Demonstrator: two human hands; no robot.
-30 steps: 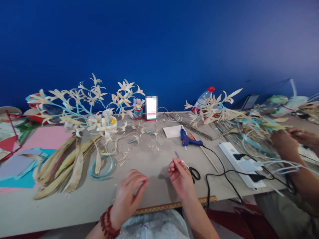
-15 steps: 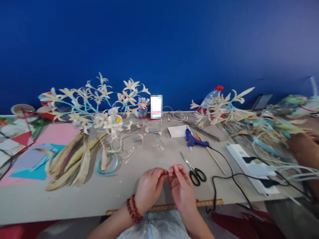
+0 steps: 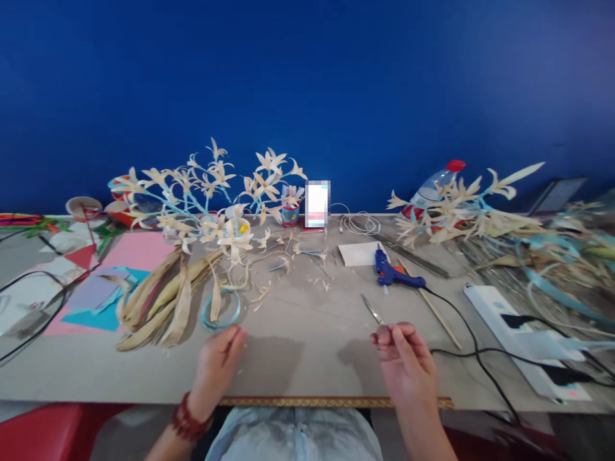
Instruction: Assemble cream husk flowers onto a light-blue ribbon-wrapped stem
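Scissors (image 3: 371,308): long axis fwd-left; R hand (image 3: 406,352) over handle end, nearer, pinched; L hand (image 3: 216,362) well left, curled; any grip unclear.

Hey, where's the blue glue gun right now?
In the head view, the blue glue gun lies right of centre on the table, beside the white card, farther from you than the scissors and your right hand.
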